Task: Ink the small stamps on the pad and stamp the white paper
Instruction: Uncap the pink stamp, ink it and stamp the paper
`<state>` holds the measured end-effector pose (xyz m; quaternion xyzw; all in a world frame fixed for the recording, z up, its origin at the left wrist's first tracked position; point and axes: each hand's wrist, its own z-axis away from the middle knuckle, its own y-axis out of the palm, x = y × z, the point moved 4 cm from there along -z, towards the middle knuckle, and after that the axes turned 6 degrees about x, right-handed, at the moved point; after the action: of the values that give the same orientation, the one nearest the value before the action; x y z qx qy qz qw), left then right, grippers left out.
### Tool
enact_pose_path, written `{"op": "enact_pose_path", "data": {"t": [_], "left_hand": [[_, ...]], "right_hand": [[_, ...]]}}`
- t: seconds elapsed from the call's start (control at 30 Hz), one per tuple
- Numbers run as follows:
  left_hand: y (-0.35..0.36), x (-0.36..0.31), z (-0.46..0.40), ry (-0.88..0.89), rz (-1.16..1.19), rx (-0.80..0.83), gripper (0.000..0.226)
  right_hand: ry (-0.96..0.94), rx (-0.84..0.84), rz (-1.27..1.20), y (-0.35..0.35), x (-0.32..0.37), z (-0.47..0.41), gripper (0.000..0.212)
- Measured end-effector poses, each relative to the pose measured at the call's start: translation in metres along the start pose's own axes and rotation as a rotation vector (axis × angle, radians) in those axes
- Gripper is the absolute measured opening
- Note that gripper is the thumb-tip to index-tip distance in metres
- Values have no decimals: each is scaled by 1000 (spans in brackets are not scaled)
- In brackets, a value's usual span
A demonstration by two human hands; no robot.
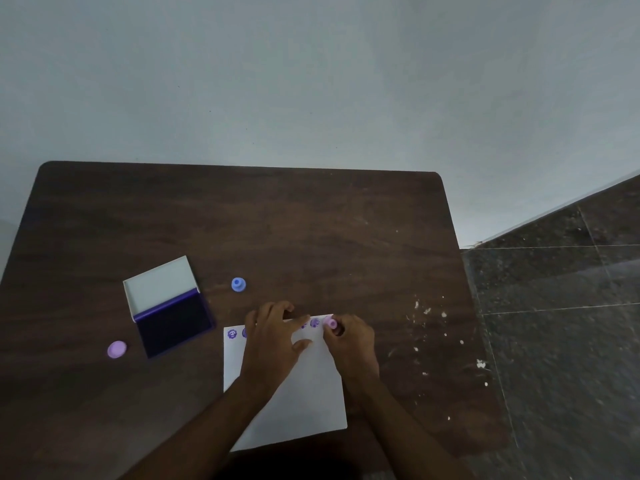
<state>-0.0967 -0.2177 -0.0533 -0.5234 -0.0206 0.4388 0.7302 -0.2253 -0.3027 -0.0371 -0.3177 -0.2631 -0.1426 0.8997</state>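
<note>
A white paper (304,393) lies on the dark wooden table (242,220), with a row of purple prints (232,333) along its far edge. My left hand (273,337) rests flat on the paper, fingers spread. My right hand (349,336) is closed on a small pink stamp (330,322) at the paper's far right corner, next to the last print (315,323). The open ink pad (173,325), purple with a white lid, sits to the left. A blue stamp (238,284) stands beyond the paper. A lilac cap (116,349) lies left of the pad.
White flecks (426,311) dot the table's right side. The table's right edge meets a dark tiled floor (554,323). A pale wall (311,81) rises behind the table.
</note>
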Motion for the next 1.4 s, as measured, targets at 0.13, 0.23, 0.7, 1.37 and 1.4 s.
{"op": "enact_pose_path", "data": {"t": [0.13, 0.23, 0.7, 1.37, 1.4], "left_hand": [[0, 1, 3, 32, -48, -18, 59], [-1, 1, 5, 27, -72, -29, 58], [-10, -14, 10, 7, -74, -86, 55], [-12, -5, 22, 24, -60, -45, 53], [-14, -1, 23, 2, -41, -44, 53]], "right_hand": [[65, 49, 101, -1, 5, -7, 33], [97, 67, 237, -3, 9, -16, 28], [187, 174, 415, 5, 12, -26, 30], [-56, -361, -39, -4, -29, 44, 33], [-68, -362, -35, -3, -27, 44, 32]]}}
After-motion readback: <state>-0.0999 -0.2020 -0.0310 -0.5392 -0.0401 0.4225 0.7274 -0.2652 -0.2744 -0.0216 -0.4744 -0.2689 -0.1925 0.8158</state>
